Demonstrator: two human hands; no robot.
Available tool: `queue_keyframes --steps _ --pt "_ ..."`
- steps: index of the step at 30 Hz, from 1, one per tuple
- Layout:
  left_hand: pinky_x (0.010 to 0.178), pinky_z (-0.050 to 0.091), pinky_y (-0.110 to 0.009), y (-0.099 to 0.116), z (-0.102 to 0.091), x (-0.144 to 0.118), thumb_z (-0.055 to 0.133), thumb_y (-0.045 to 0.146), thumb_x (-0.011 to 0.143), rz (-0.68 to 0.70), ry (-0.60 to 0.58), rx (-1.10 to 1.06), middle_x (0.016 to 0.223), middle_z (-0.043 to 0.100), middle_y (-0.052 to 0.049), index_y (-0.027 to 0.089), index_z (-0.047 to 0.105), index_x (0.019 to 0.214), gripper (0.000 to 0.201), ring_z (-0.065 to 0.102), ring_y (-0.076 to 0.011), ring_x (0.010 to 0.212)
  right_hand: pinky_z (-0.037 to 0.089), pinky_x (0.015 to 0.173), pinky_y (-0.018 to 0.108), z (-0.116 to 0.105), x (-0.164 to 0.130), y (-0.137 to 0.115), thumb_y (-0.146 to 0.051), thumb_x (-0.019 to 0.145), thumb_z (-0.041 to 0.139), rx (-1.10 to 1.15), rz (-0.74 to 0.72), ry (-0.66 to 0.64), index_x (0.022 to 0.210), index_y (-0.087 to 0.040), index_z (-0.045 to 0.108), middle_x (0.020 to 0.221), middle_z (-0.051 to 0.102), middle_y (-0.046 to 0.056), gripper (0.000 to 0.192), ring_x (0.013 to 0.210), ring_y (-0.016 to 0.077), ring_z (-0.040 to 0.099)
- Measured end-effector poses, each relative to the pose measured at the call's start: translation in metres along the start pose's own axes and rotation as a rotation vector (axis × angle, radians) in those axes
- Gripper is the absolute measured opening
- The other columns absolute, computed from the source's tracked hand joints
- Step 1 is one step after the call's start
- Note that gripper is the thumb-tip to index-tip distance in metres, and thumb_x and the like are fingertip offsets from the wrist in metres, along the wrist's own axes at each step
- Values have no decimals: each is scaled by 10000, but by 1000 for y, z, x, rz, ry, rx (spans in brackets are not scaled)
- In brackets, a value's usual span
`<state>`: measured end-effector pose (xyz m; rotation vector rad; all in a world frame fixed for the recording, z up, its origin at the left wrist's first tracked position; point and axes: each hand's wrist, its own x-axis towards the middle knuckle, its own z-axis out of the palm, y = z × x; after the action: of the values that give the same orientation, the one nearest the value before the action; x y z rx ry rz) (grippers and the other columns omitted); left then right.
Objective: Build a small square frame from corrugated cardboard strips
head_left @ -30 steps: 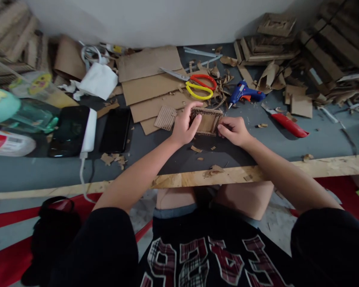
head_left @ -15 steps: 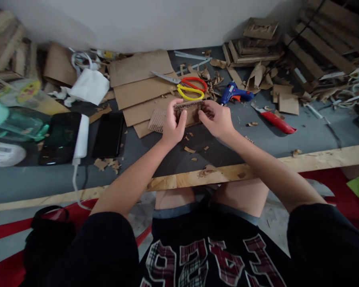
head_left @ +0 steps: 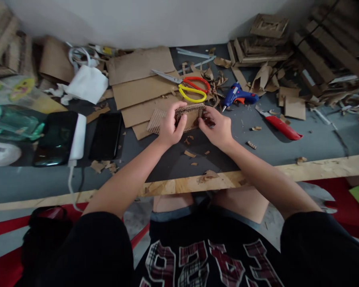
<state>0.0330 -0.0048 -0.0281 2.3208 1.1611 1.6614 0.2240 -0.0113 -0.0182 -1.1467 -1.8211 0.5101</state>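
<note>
Held at table centre: a small cardboard frame [head_left: 191,113], tilted on edge, gripped at its left end by the left hand [head_left: 170,127], fingers curled over the top, and pinched at its right end by the right hand [head_left: 217,126]. Just beyond, at twelve o'clock: red and yellow scissors [head_left: 194,87] on flat cardboard sheets [head_left: 140,85]. At two o'clock: a blue glue gun [head_left: 239,95]. At three o'clock: a red utility knife [head_left: 279,123]. At nine o'clock: a black phone [head_left: 106,135].
</note>
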Motion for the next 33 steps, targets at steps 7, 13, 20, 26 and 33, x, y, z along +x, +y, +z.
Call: queue_keyframes --steps 7,13,20,26,33 --pt "930 555 -340 0 0 -3 425 449 1014 -25 -35 -11 1115 682 -75 224 529 1251 342 678 -193 1033 528 600 277 1 0 2 -272 834 543 21 3 -6 1181 -148 642 852 725 36 382 596 119 626" --pt "966 543 -370 1 0 -3 422 490 1010 -44 3 13 1097 680 -83 219 558 1224 371 672 -204 1041 511 591 293 -2 0 0 -347 893 528 30 1 -26 1194 -154 646 798 706 29 377 565 126 597" --pt "946 553 -372 1 0 -5 397 558 1002 -74 -4 25 1089 682 -86 216 568 1204 432 679 -208 1035 495 594 287 -3 1 -1 -351 874 543 34 28 -10 1136 -170 646 759 706 16 334 560 123 578" --pt "886 562 -324 2 0 -4 396 508 1009 -54 -54 5 1098 691 -90 203 556 1209 399 684 -191 1012 462 584 258 -8 2 -5 -397 900 538 51 26 -18 1065 -162 660 735 686 6 312 545 102 566" --pt "826 552 -296 2 0 -4 422 457 1010 -34 -48 -12 1075 690 -69 218 551 1214 340 679 -161 896 455 601 259 -8 3 -4 -379 913 527 28 -2 -7 1040 -165 683 743 693 11 294 562 106 575"
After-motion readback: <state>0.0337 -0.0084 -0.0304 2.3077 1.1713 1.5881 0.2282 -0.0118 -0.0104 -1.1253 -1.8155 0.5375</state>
